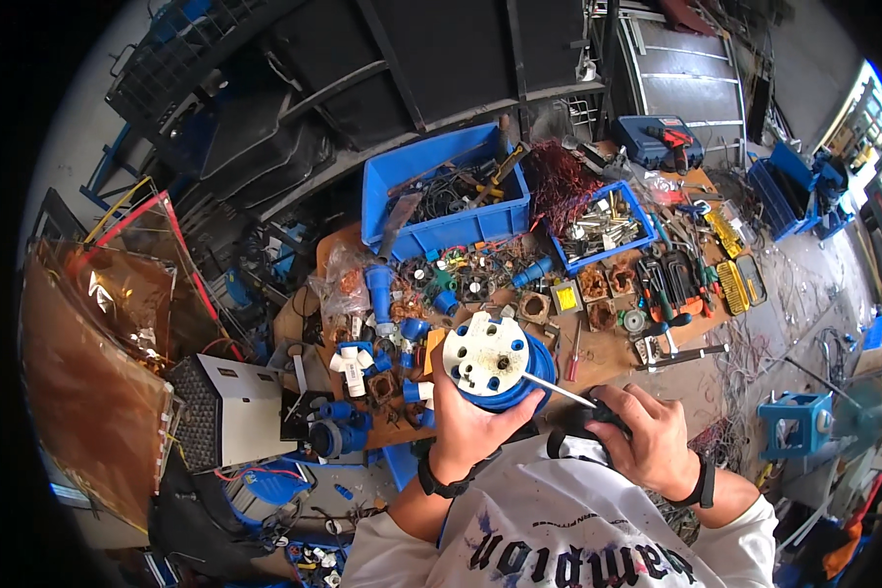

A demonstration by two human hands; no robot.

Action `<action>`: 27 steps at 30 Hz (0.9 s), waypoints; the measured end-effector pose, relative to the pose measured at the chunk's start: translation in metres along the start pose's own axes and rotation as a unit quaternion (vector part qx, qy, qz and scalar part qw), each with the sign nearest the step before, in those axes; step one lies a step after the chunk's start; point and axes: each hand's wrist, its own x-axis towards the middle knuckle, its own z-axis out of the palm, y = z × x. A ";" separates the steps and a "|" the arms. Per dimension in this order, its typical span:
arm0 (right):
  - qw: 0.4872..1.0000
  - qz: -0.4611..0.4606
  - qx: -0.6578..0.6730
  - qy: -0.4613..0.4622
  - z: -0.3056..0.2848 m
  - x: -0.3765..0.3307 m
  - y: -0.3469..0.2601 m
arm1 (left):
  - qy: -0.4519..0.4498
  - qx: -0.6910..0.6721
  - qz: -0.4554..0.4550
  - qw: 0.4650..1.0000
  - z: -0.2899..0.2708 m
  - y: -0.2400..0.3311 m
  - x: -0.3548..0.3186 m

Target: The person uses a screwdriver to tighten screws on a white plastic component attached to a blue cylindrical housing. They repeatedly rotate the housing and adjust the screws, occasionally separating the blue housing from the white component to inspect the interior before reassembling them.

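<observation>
My left hand (465,431) is wrapped round a large blue industrial connector (541,367), thumb along its near side. Its round white face (472,351), dotted with several holes, is turned up toward me. In my right hand (649,441) is a screwdriver (561,391), its dark handle mostly covered by the fingers. The metal shaft slants left and its end meets the white face near the lower right edge. Whether the tip sits in a screw is too small to tell. Both hands are close to my shirt, at the bench's near edge.
A wooden bench (608,365) carries scattered blue connector parts, a white pipe-like fitting (352,370) and several pliers (678,279). Behind stand a large blue crate (446,235) of tools and a smaller blue tray (612,257) of metal pieces. A red drill (672,140) lies on a case.
</observation>
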 end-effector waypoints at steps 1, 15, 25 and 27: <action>1.000 0.006 0.015 -0.003 0.001 -0.001 -0.001 | 0.005 -0.015 -0.005 1.000 0.000 -0.001 -0.001; 0.963 0.156 0.206 -0.074 -0.001 0.001 -0.012 | 0.039 -0.044 -0.031 0.998 0.003 -0.015 -0.007; 0.935 0.196 0.281 -0.091 0.001 0.003 -0.009 | 0.052 -0.029 -0.035 0.998 0.001 -0.017 -0.007; 0.930 0.205 0.289 -0.092 0.004 0.001 -0.005 | 0.050 -0.017 -0.031 0.998 0.001 -0.016 -0.006</action>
